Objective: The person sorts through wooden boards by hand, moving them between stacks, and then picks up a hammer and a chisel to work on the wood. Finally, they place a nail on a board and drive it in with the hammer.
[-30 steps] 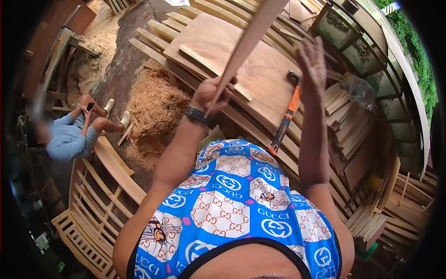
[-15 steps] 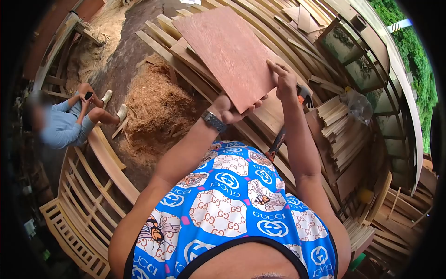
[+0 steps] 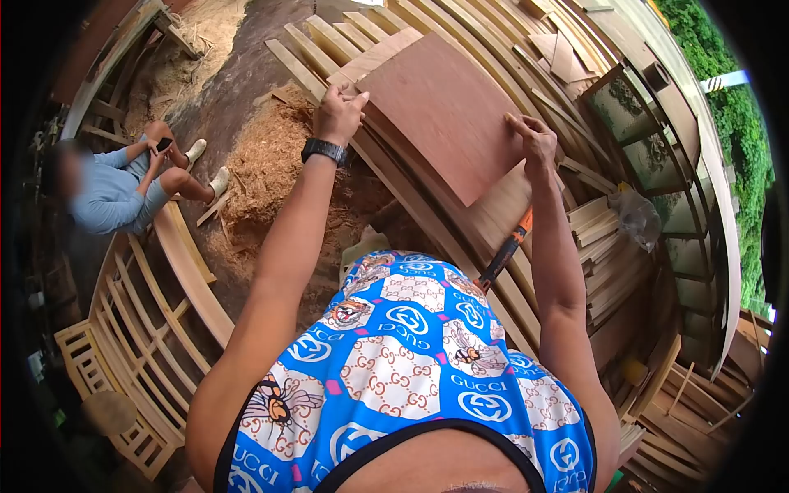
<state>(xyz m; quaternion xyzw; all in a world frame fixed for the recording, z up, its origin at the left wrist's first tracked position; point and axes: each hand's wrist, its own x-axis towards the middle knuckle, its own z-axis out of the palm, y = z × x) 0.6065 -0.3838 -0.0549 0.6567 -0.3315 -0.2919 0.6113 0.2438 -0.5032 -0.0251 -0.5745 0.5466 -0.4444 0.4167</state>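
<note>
A reddish-brown sheet of plywood lies low over a stack of lumber, tilted across it. My left hand, with a dark watch at the wrist, pinches the sheet's left edge near its far corner. At the opposite edge, my right hand grips the sheet between thumb and fingers. Under the sheet shows a paler board. A hammer with an orange and black handle lies beside my right forearm, its head hidden by the arm.
Long wooden planks run beneath the sheet. A pile of wood shavings is on the ground to the left. A seated person holds a phone. A slatted wooden frame stands at lower left; a clear plastic bag is at right.
The plywood sheet has been lowered and turned from a raised tilt to nearly flat over the lumber. My left hand has moved from its near corner to its far left edge.
</note>
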